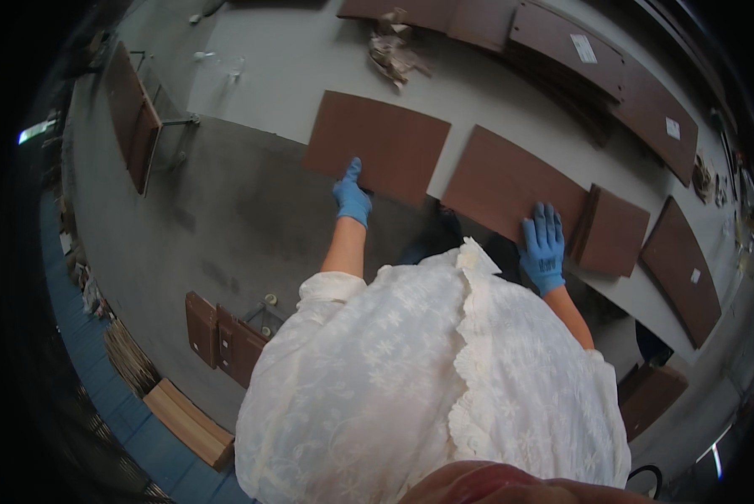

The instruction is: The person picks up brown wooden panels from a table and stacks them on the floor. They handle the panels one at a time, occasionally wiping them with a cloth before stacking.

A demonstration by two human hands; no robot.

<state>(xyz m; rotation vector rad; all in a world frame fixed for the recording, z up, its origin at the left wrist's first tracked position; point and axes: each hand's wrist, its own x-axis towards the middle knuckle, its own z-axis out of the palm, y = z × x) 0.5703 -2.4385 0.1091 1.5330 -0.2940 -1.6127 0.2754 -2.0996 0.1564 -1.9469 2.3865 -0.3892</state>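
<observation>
Right, working at a pale table (293,59), with far panels (562,38) in brown piled along its other side and a curved panel (683,269) lying toward the right end. Closer in, got two brown boards side by side with a narrow gap between: right panel (511,176) at the near edge, left panel (385,134) apparently overhanging it, above the grey floor (251,202). Just right of the right panel, a small stack (616,231); can't tell if touching. Beyond the left panel, crumpled paper (398,55). With the left hand (353,200), looks to be pinching the left panel's near edge, thumb on top, fingers hidden below. With the right hand (544,239), not gripping, just resting flat near the right panel's near edge, fingers extended. To handle well: keep the overhanging side supported, lift rather than drag to spare the faces, hold the gap to avoid knocking corners, press lightly and inboard of the edge. White labels (583,49) on some far panels and one on the curved panel, too small to read. Dark print on the right glove (548,262), also unreadable. None visible on either near board.
</observation>
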